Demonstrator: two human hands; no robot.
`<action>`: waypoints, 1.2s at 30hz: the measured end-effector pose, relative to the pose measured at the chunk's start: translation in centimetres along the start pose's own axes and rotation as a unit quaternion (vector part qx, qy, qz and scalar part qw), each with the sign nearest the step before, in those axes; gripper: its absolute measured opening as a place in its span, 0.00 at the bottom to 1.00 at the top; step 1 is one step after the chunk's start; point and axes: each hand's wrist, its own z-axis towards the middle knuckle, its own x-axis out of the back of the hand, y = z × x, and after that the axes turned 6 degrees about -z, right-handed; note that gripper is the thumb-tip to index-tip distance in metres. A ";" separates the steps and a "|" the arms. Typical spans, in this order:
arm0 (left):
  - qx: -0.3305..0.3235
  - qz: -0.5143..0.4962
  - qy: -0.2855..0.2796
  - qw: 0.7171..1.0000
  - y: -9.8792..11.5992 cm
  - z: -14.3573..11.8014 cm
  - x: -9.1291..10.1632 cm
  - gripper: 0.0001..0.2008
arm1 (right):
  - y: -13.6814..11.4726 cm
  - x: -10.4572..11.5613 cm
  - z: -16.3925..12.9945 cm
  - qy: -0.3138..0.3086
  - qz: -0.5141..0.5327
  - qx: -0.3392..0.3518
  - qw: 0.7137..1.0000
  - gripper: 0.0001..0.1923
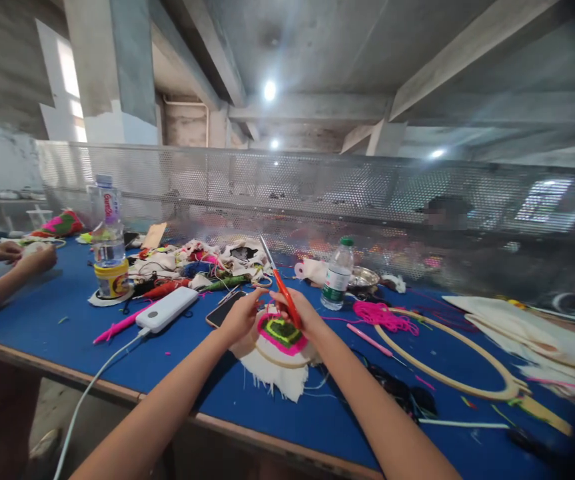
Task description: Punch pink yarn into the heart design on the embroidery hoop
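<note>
The small embroidery hoop [281,337] with its pink and green stitched patch lies on the blue counter [67,313] right between my two hands, its frayed white cloth hanging toward the near edge of the counter. My left hand [241,315] pinches the hoop's left rim, fingers closed on it. My right hand [303,312] sits on the hoop's right side, clamped around an orange-handled tool [282,288]; its long axis slants up and away to the left from the hoop, the metal tip well above the patch. Both hands are equally close to the hoop, near each other but not touching. Left of the hoop lie a phone [224,308] and a white power bank [166,310]; right of it a large empty hoop [450,357] and pink yarn [384,315].
</note>
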 end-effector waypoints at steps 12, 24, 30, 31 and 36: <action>0.033 -0.009 0.016 0.999 0.3 0.3 1.3 0.15 | 0.6 0.9 0.7 0.034 -0.005 -0.002 0.999 0.15; 0.029 0.046 -0.073 0.996 0.6 0.7 2.0 0.17 | -0.1 -0.4 -0.3 0.011 0.001 0.003 1.000 0.17; 0.051 0.015 -0.050 0.997 0.1 0.7 2.2 0.12 | -0.4 -0.3 -0.6 0.021 0.010 0.006 1.000 0.17; 0.062 -0.002 -0.045 0.997 0.0 0.7 2.2 0.10 | -0.3 -0.2 -0.6 0.024 0.011 0.005 1.000 0.17; 0.089 -0.009 -0.051 0.995 -0.3 0.6 2.2 0.07 | 0.0 -0.2 -0.5 0.033 0.011 0.000 0.999 0.16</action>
